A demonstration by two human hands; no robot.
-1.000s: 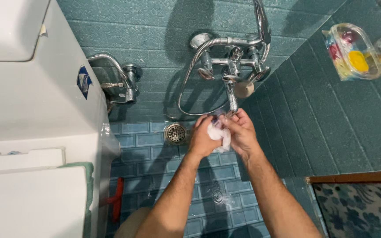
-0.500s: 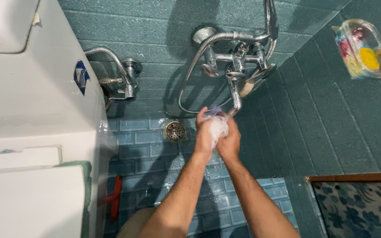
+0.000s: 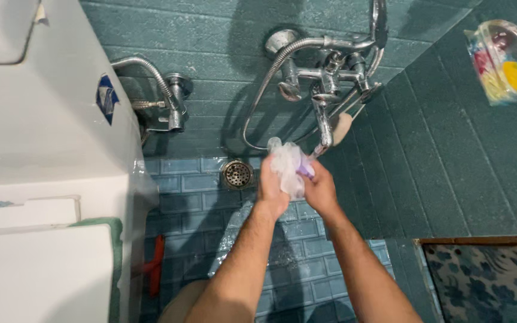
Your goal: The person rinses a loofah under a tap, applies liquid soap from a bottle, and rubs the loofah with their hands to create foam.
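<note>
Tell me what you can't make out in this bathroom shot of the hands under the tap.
- Head view: the purple item is mostly hidden by the white mesh scrubber and the right hand.
- Left hand: its grip is hidden; only the back shows.
- Red tool: mostly behind the white toilet tank.
- Plastic soap holder: cut off by the right edge, contents blurred.

Both hands (image 3: 297,188) around white cloth (image 3: 288,164)
</note>
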